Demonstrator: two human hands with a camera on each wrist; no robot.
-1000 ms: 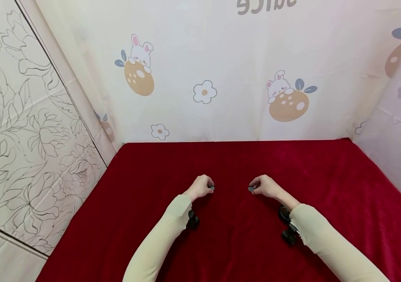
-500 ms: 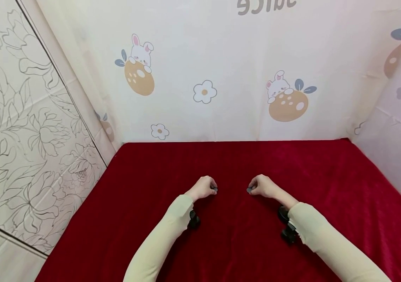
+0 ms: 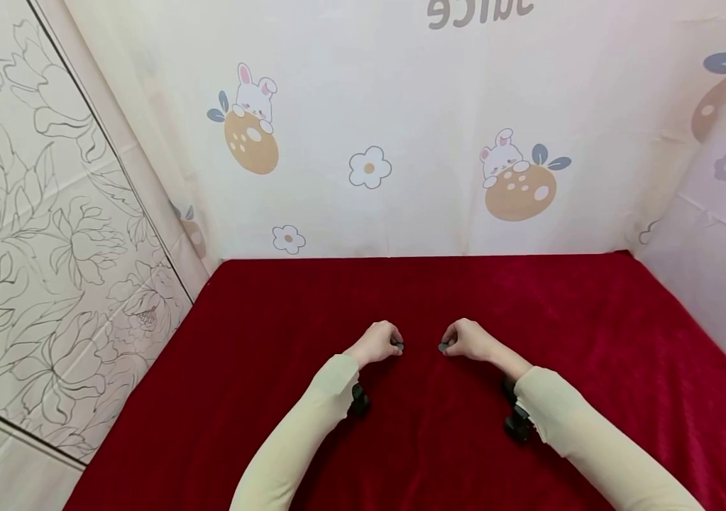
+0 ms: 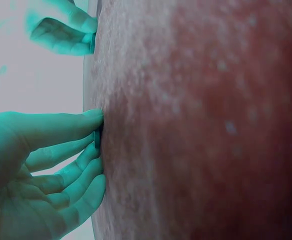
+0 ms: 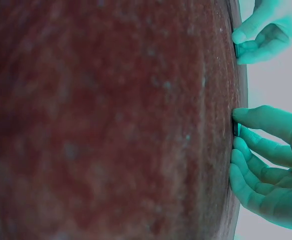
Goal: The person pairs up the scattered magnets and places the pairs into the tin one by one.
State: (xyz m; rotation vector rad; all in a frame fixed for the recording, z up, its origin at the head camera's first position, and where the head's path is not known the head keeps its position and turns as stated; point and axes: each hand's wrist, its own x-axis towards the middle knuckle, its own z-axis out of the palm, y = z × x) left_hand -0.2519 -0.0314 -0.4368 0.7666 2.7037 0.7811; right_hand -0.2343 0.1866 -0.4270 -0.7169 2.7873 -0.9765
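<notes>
Over the middle of the red cloth my left hand pinches a small, flat grey disc between thumb and fingers. My right hand grips a matching grey disc the same way. The two discs face each other across a short gap and do not touch. In the left wrist view, the left disc stands at the cloth under the thumb tip, fingertips resting on the fabric. The right wrist view has the right disc likewise low against the cloth. Much of each disc is hidden by fingers.
Red velvety cloth covers the table. A pale curtain printed with rabbits and flowers hangs at its back edge, and a flower-patterned panel stands to the left. Dark wrist cameras sit below the sleeves.
Both hands have slid inward with their discs, the left one to the right and slightly nearer, the right one to the left. The gap between the discs has narrowed.
</notes>
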